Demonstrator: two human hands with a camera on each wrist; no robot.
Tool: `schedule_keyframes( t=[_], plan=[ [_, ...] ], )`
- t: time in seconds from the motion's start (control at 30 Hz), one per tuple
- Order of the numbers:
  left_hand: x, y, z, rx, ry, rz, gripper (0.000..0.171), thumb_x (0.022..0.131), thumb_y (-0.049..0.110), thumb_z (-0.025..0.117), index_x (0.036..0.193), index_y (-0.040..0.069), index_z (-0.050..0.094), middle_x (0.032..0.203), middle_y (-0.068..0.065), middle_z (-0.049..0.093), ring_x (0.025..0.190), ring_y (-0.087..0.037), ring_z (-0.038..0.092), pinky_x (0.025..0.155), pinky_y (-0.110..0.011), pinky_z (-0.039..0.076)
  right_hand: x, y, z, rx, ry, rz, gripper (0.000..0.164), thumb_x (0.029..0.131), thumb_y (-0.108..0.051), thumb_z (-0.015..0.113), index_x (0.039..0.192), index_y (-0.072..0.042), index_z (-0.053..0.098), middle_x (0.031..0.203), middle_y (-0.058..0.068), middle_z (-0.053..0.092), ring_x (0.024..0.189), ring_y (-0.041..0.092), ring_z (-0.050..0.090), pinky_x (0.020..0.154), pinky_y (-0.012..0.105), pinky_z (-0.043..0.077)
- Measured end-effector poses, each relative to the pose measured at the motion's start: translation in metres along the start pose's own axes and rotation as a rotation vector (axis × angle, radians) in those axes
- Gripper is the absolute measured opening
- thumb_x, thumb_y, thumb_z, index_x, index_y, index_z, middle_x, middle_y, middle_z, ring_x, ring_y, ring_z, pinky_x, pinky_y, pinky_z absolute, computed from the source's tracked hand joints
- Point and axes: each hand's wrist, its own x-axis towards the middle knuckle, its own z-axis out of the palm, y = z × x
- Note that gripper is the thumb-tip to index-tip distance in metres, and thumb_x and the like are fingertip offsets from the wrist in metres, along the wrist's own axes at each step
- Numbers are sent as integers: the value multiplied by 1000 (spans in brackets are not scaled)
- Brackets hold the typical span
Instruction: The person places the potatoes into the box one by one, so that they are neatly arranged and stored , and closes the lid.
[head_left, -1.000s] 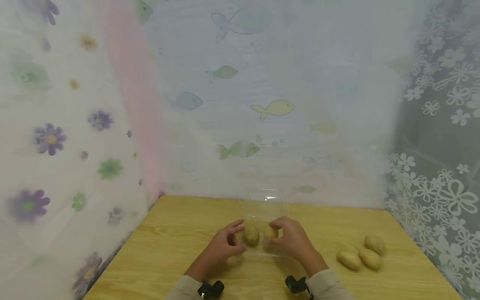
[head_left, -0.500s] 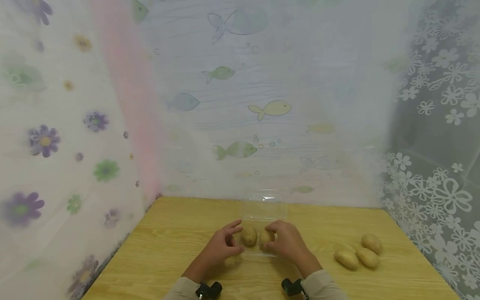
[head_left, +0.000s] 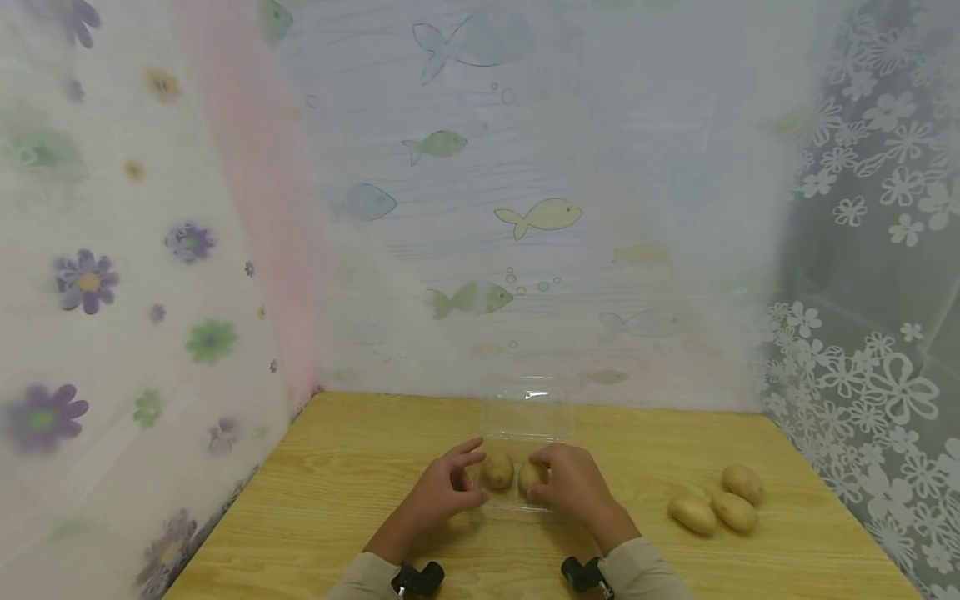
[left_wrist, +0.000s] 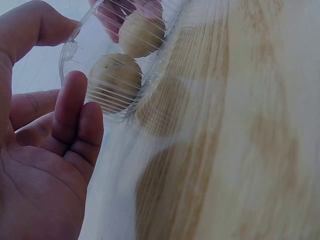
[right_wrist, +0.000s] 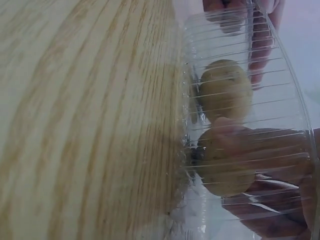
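While left grip (head_left: 442,487) curves, right grip (head_left: 576,479) pinches a potato (head_left: 528,477).

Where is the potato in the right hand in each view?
Head: held potato, lower half, slightly right of centre.
Left wrist: held potato, near the top, above the other potato.
Right wrist: held potato, right of centre, below the other potato.
Shared landmark: the clear plastic box.

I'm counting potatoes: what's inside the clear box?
Two: a potato on the left and another beside it, gripped by the right hand, which covers its right side in the head view.
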Motion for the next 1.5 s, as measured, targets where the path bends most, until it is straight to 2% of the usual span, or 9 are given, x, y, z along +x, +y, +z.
schedule_keyframes(
  t=[0.27, 0.43, 0.57, 0.7, 0.87, 1.17, 1.5],
  plan=[
    [0, 1, 0, -9, -10, 4, 67, 94, 14, 77, 153, 1, 48, 170, -7, 31, 78, -5, 56, 73, -21, 53, -1, -1, -7, -44, -60, -36, 41, 78, -27, 89, 113, -8, 80, 111, 9, 74, 103, 29, 70, 92, 47, 57],
    [-1, 1, 0, -14, -10, 9, 67, 94, 14, 77, 152, -2, 48, 169, -10, 31, 78, -5, 55, 72, -21, 52, -1, 0, -9, -14, -85, -46, 36, 82, -19, 83, 115, -7, 79, 110, 9, 73, 96, 25, 69, 84, 45, 58],
    [-1, 1, 0, -19, -9, 10, 68, 93, 15, 78, 152, -3, 49, 169, -12, 31, 78, -6, 54, 72, -20, 51, 0, -1, -8, 51, -83, -6, 35, 84, -15, 83, 116, -5, 78, 111, 10, 75, 94, 24, 70, 82, 44, 58],
    [-1, 1, 0, -19, -7, 14, 67, 93, 15, 78, 151, -4, 49, 169, -12, 31, 78, -5, 55, 72, -20, 52, -1, -3, -7, 112, -81, 54, 36, 84, -15, 85, 117, -3, 76, 117, 12, 75, 101, 28, 72, 89, 48, 58],
    [-1, 0, 0, -23, -6, 8, 67, 93, 14, 78, 151, -3, 49, 169, -9, 31, 78, -4, 55, 73, -21, 52, -1, -4, -3, 147, -52, 100, 36, 83, -13, 87, 116, -3, 76, 119, 12, 75, 103, 29, 73, 91, 48, 58],
    [3, -1, 0, -18, -1, -1, 67, 93, 15, 78, 152, 0, 50, 169, -6, 33, 80, -6, 56, 74, -21, 53, 1, -3, 1, 153, 25, 133, 34, 80, -15, 90, 110, -5, 78, 112, 10, 77, 96, 25, 75, 84, 43, 61],
    [2, -2, -1, -15, 5, 3, 69, 93, 19, 79, 152, 0, 50, 169, -5, 33, 80, -6, 57, 74, -21, 53, 1, -3, 5, 232, 69, 161, 36, 76, -11, 92, 108, -1, 78, 107, 15, 78, 94, 29, 76, 83, 45, 61]
  ],
)
